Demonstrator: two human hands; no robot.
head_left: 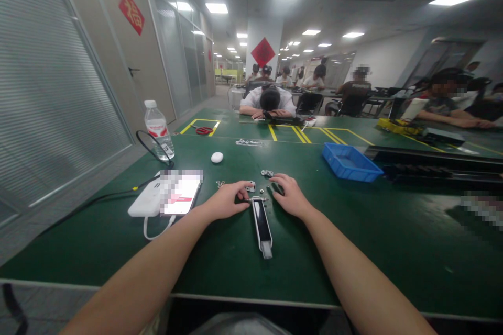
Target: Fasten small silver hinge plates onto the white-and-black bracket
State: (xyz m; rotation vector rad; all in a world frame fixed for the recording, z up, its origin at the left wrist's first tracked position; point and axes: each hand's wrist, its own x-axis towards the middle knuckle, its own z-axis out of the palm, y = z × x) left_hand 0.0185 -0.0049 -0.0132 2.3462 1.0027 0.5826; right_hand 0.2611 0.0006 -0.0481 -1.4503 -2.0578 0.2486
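Note:
My left hand is at the upper left of a slim white device with a dark face, which lies on the green table. Its thumb and fingertips close around a thin, small piece at the device's top end, too small to name. My right hand rests just right of that end, fingers curved and apart, with a dark gap between thumb and forefinger. Small metal plates lie beyond the fingertips. A small ring-like part sits between the hands. Several tiny parts lie behind my left hand.
On the left stand a water bottle, a white power bank with cables, and a lit phone. A white earbud case and red scissors lie farther back. A blue tray is right. A person leans on the far edge.

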